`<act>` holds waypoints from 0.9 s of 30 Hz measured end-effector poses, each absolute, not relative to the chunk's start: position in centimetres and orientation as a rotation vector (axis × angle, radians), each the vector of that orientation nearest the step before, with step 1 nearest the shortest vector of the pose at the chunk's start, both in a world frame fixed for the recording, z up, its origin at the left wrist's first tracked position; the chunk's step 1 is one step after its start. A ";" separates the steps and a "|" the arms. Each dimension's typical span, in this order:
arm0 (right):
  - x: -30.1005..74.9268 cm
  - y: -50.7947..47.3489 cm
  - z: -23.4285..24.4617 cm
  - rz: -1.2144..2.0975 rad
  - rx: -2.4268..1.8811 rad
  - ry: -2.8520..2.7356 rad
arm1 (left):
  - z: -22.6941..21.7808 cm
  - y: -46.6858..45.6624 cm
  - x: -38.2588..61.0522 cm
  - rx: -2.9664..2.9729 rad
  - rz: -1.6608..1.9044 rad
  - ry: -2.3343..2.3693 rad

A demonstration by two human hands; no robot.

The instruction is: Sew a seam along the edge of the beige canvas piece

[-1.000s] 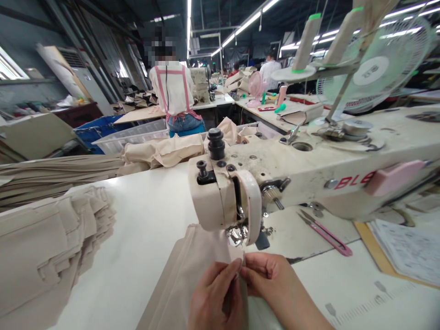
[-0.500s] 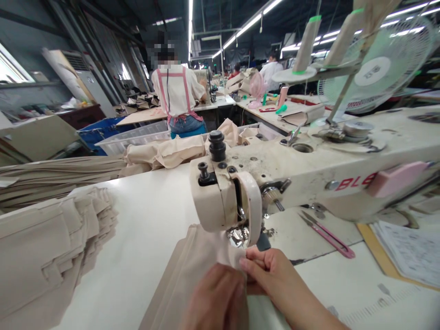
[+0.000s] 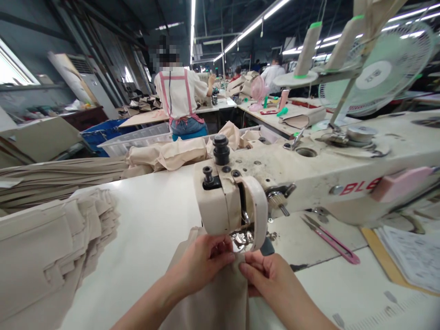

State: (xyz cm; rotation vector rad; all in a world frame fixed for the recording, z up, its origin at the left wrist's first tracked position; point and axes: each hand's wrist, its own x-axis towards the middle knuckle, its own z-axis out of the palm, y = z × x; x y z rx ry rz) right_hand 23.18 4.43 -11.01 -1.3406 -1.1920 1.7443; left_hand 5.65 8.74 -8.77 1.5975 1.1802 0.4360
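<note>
A beige fabric piece (image 3: 213, 307) lies on the white table in front of the cream sewing machine (image 3: 309, 178). My left hand (image 3: 202, 261) pinches the fabric's top edge just under the needle head (image 3: 244, 238). My right hand (image 3: 268, 275) is closed on the same edge beside it, fingers curled, right below the presser foot. Both hands touch each other at the fabric edge.
A tall stack of folded beige pieces (image 3: 51, 252) fills the left. Pink thread snips (image 3: 333, 240) lie right of the needle, with printed papers (image 3: 412, 256) further right. Thread cones (image 3: 305, 46) and a fan (image 3: 378, 68) stand behind. A person in a pink apron (image 3: 178, 101) works beyond.
Both hands have moved up the fabric towards the needle; my left hand now reaches under the machine head, and the fabric edge sits at the presser foot.
</note>
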 end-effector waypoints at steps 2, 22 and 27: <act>23.0 3.8 -11.4 1.656 -1.360 -1.224 | -8.5 8.4 6.1 1.562 0.462 1.267; 23.8 4.7 -12.2 1.773 -1.402 -1.264 | -8.6 9.8 8.1 1.492 0.622 1.594; 24.1 1.9 -14.4 1.688 -1.327 -1.245 | -8.3 9.8 7.2 1.467 0.746 1.625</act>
